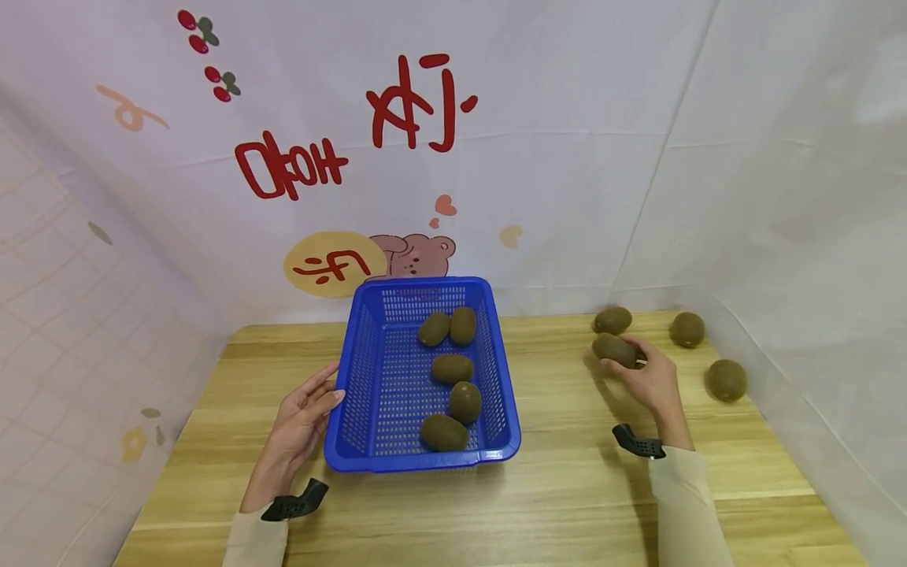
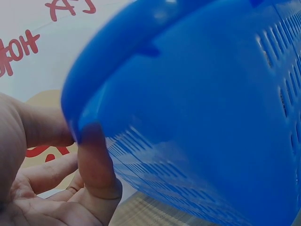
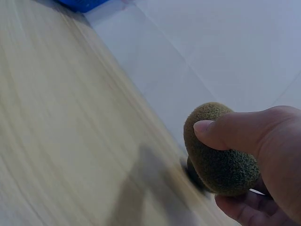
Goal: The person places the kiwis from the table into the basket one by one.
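My right hand (image 1: 652,380) grips a brown fuzzy kiwi (image 1: 614,350) between thumb and fingers, over the right part of the table. In the right wrist view the thumb lies across the held kiwi (image 3: 221,160), above the wood. On the left, my left hand (image 1: 301,419) pinches the rim of a blue plastic basket (image 1: 510,409); the left wrist view has thumb and fingers at the rim (image 2: 89,70). Several kiwis lie inside along the basket's right side, one of them a kiwi (image 1: 444,433) near its front.
Just behind the held fruit is a loose kiwi (image 1: 612,320). Farther right lie another kiwi (image 1: 687,329) and a kiwi (image 1: 726,380) near the table's right edge. A white printed cloth (image 1: 567,197) hangs behind and at both sides of the wooden table (image 1: 567,504).
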`<act>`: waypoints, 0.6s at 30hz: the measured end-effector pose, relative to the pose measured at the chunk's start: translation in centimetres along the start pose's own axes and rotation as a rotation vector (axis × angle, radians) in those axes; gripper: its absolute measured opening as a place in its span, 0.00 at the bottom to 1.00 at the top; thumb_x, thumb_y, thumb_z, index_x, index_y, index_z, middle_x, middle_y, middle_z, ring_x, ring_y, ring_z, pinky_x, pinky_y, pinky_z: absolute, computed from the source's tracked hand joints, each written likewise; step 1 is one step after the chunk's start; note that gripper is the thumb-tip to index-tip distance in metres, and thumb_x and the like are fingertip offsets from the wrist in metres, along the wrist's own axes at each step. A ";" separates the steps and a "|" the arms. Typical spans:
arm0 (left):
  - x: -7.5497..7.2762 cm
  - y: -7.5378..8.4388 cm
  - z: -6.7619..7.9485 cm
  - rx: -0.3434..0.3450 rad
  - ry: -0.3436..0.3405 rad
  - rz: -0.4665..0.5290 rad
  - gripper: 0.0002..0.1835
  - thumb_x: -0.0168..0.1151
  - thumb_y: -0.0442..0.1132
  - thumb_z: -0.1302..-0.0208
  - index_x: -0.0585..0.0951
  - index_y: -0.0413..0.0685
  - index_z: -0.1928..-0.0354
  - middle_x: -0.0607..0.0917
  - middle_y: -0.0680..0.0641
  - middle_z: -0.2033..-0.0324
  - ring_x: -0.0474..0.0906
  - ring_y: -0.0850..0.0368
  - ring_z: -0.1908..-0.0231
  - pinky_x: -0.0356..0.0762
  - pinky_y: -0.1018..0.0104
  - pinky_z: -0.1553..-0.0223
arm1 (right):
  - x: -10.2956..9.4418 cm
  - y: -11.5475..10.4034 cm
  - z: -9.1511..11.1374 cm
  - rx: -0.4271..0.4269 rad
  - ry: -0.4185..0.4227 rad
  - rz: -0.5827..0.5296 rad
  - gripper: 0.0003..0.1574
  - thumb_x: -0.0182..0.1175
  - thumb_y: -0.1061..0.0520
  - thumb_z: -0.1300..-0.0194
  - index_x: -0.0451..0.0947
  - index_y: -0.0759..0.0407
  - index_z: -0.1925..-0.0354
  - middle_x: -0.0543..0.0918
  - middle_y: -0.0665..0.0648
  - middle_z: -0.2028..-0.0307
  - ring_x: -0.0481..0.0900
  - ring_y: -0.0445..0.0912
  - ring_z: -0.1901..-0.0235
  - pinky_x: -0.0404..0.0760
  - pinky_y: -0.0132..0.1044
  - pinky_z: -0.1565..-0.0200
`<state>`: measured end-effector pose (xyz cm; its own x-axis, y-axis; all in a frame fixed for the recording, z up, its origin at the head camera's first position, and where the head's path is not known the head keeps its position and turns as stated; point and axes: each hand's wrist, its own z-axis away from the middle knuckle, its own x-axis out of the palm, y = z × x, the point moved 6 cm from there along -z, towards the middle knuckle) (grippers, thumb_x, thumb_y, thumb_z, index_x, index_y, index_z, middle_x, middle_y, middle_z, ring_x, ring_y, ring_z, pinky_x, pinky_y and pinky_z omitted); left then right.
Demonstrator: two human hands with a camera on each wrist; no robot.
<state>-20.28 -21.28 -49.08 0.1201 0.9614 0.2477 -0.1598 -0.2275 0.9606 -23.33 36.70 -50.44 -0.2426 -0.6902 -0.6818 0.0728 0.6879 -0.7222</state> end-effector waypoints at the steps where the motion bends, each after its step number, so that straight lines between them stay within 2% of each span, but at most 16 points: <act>1: 0.0 0.0 0.0 0.001 -0.001 -0.002 0.38 0.61 0.29 0.28 0.57 0.39 0.21 0.82 0.52 0.54 0.85 0.64 0.56 0.88 0.69 0.54 | 0.0 -0.3 0.0 -0.009 0.003 0.002 0.45 0.71 0.41 0.36 0.71 0.60 0.29 0.79 0.70 0.39 0.80 0.64 0.45 0.75 0.24 0.57; 5: 0.2 0.2 -0.1 0.003 -0.006 -0.001 0.39 0.61 0.29 0.29 0.56 0.38 0.20 0.82 0.52 0.54 0.85 0.64 0.57 0.88 0.70 0.54 | 0.1 -1.3 0.0 -0.044 0.015 -0.007 0.43 0.72 0.44 0.36 0.72 0.61 0.30 0.80 0.70 0.41 0.82 0.64 0.46 0.72 0.16 0.60; 10: 0.2 0.2 -0.1 0.002 -0.012 0.006 0.39 0.61 0.30 0.28 0.56 0.39 0.20 0.81 0.52 0.53 0.85 0.63 0.55 0.87 0.70 0.54 | 0.7 -2.9 0.0 -0.098 0.009 -0.027 0.42 0.73 0.47 0.37 0.73 0.61 0.31 0.80 0.72 0.41 0.83 0.66 0.47 0.74 0.17 0.59; 12: 0.1 0.1 -0.1 0.003 -0.010 0.002 0.39 0.62 0.30 0.28 0.56 0.39 0.20 0.81 0.51 0.53 0.85 0.63 0.55 0.87 0.71 0.55 | 0.9 -3.6 0.0 -0.119 0.001 -0.031 0.41 0.73 0.48 0.36 0.73 0.61 0.31 0.81 0.72 0.42 0.83 0.66 0.47 0.79 0.24 0.56; 14: 0.0 0.1 -0.1 0.001 -0.006 -0.003 0.39 0.62 0.30 0.28 0.56 0.40 0.20 0.82 0.52 0.53 0.85 0.63 0.55 0.87 0.71 0.55 | 1.1 -4.1 0.0 -0.131 -0.008 -0.033 0.41 0.73 0.47 0.36 0.73 0.60 0.30 0.81 0.71 0.42 0.82 0.66 0.47 0.85 0.34 0.52; 18: 0.0 0.0 -0.2 -0.001 -0.002 -0.007 0.39 0.62 0.31 0.28 0.57 0.40 0.20 0.82 0.52 0.53 0.85 0.63 0.55 0.87 0.71 0.55 | 1.5 -5.1 0.1 -0.139 -0.026 -0.056 0.41 0.72 0.46 0.36 0.73 0.58 0.30 0.80 0.69 0.41 0.81 0.65 0.45 0.85 0.56 0.46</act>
<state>-20.46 -21.28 -49.16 0.1232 0.9627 0.2408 -0.1601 -0.2202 0.9622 -24.00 32.10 -47.79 -0.2170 -0.7325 -0.6453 -0.0750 0.6716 -0.7371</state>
